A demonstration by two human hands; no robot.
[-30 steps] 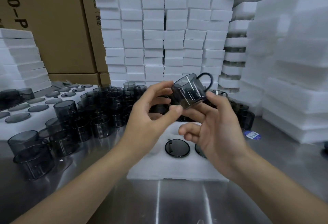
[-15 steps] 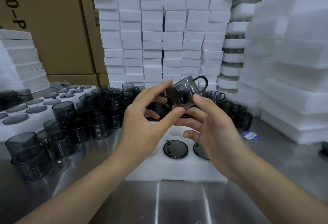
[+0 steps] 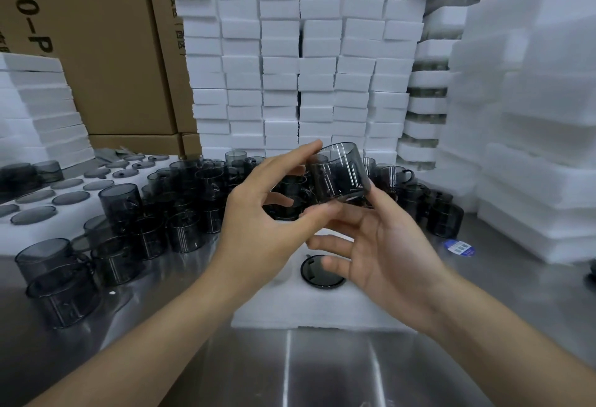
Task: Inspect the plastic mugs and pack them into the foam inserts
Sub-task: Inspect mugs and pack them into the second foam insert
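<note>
Mug (image 3: pixel 338 174), one, smoky-grey and see-through, tilted in mid-air above one foam insert (image 3: pixel 290 310) bearing one dark disc (image 3: pixel 317 272); left hand (image 3: pixel 258 229) pinches it between forefinger and thumb, right hand (image 3: pixel 387 255) nips its lower rim.

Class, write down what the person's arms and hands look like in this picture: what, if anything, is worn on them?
Both are bare. The left hand and right hand wear no gloves, and no ring shows. The left forearm and right forearm show no sleeve, watch or band up to the frame edge.
</note>
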